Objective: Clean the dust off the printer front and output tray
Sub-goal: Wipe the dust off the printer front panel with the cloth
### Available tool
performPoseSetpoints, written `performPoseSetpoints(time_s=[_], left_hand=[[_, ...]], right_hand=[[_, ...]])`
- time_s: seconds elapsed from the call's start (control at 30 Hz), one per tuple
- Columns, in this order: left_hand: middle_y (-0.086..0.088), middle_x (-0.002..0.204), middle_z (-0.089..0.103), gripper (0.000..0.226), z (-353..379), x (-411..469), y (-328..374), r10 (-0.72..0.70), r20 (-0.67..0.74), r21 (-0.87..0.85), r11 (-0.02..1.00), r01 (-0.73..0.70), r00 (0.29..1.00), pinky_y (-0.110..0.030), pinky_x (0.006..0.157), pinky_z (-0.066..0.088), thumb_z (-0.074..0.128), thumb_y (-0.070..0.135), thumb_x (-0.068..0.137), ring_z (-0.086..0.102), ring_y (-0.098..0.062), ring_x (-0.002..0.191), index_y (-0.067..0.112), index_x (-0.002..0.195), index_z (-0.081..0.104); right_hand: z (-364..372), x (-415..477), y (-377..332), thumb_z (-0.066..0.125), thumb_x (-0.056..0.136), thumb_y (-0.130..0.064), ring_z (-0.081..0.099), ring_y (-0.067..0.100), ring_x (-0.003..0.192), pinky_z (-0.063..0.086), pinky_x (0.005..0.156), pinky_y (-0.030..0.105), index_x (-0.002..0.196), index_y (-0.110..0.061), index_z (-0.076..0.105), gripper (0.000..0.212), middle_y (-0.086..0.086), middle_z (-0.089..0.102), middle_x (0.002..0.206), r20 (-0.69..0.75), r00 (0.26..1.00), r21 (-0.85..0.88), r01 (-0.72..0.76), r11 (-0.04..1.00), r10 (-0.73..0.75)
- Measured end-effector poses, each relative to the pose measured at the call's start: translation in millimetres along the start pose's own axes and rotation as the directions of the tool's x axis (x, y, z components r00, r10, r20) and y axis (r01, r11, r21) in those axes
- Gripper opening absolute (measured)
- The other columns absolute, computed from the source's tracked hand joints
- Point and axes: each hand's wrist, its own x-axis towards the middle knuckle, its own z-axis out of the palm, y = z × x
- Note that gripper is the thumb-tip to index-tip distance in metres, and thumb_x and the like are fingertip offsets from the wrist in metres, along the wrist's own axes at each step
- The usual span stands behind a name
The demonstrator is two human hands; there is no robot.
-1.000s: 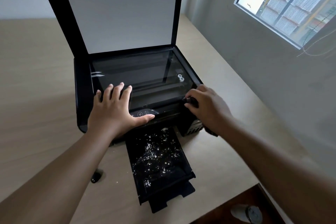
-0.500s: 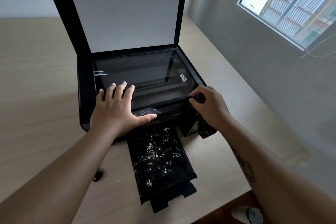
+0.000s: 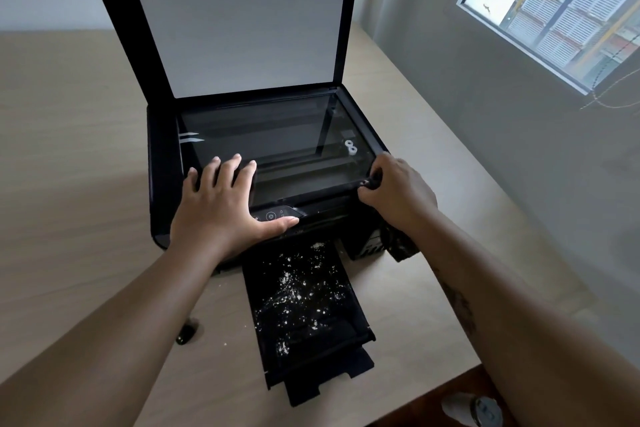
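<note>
A black printer stands on a light wooden table with its scanner lid raised. Its output tray is pulled out toward me and speckled with white dust. My left hand lies flat and spread on the front left of the scanner glass, thumb by the control panel. My right hand is at the front right corner of the glass, closed on a dark cloth that hangs down beside the printer's right front.
A small black object lies on the table left of the tray. The table's near edge runs at the bottom right, with a white-grey item below it. A grey wall with a window closes the right side.
My right hand with the cloth has moved up from the printer's front right face to the front right corner of the glass. The left hand has stayed in place.
</note>
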Motion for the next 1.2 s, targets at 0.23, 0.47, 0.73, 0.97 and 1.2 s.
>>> performPoseSetpoints(time_s=[0.23,0.47,0.73,0.97,1.2], left_hand=[[0.001,0.162,0.017,0.126,-1.3,-1.8,0.3,0.001,0.000,-0.003,1.000,-0.001,1.000,-0.052,0.119,0.012,0.012,0.105,0.054,0.009,-0.023,0.149,0.028,0.154,0.018],[0.001,0.162,0.016,0.126,-1.1,-1.0,-0.1,-0.003,0.001,0.001,1.000,0.003,1.000,-0.052,0.119,0.012,0.012,0.105,0.054,0.009,-0.023,0.149,0.028,0.154,0.018],[0.001,0.161,0.018,0.126,-0.8,-1.2,0.6,0.000,-0.003,-0.010,1.000,0.000,1.000,-0.052,0.120,0.011,0.013,0.105,0.054,0.010,-0.023,0.149,0.027,0.154,0.020],[0.001,0.161,0.019,0.127,-0.4,-1.2,0.1,-0.001,-0.009,-0.005,1.000,0.001,1.000,-0.051,0.119,0.012,0.013,0.105,0.054,0.010,-0.023,0.149,0.028,0.153,0.020],[0.002,0.161,0.020,0.125,0.1,-0.4,-0.1,-0.002,-0.019,0.002,1.000,0.002,1.000,-0.051,0.119,0.013,0.015,0.104,0.055,0.012,-0.023,0.149,0.028,0.153,0.022]], right_hand=[[6.6,1.2,-4.2,0.061,0.078,-0.033,0.054,0.023,0.090,0.041,0.067,0.033,0.097,-0.027,0.048,0.023,-0.003,0.053,0.102,0.038,0.991,0.146,-0.131,0.981,0.126],[12.1,-18.7,24.2,0.065,0.089,-0.027,0.055,0.016,0.084,0.045,0.066,0.026,0.083,-0.025,0.061,0.007,-0.007,0.056,0.092,-0.233,0.973,0.313,0.073,0.947,0.002],[36.6,-23.4,48.0,0.067,0.088,-0.015,0.053,0.026,0.097,0.053,0.080,0.036,0.105,-0.016,0.071,0.018,0.000,0.061,0.107,-0.379,0.887,0.078,0.314,0.946,-0.264],[64.6,-44.1,36.7,0.051,0.092,-0.036,0.043,0.025,0.124,0.037,0.104,0.037,0.132,-0.014,0.055,0.046,0.005,0.052,0.135,-0.338,0.842,-0.091,0.415,0.905,-0.420],[75.0,-31.9,22.9,0.039,0.098,-0.037,0.022,0.026,0.146,0.026,0.117,0.041,0.141,-0.006,0.044,0.054,0.012,0.038,0.151,-0.421,0.892,0.078,0.215,0.973,-0.164]])
